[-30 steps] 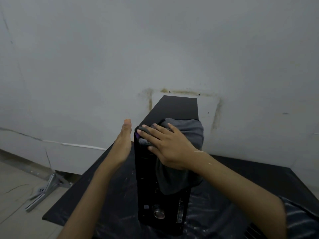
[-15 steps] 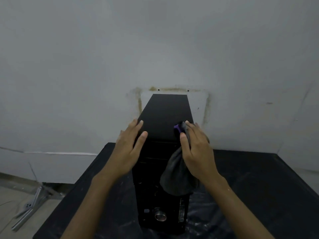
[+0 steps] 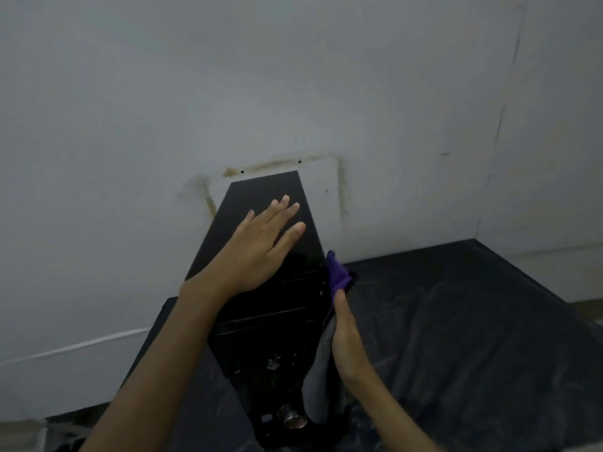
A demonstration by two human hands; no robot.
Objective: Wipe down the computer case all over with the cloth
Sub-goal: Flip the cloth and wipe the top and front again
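The black computer case (image 3: pixel 277 324) stands upright on the tabletop (image 3: pixel 473 321); left hand (image 3: pixel 257 249) lies flat on its top, fingers straight, while right hand (image 3: pixel 347 340) presses the cloth (image 3: pixel 321 380) flat against its right side

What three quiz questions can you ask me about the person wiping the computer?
1. True or false: the left hand lies flat on top of the computer case.
2. Which hand presses the cloth against the case's side? A) left B) right
3. Fill in: the case stands on a table whose cover is ____.
Key: 1 true; 2 B, the right hand; 3 black.
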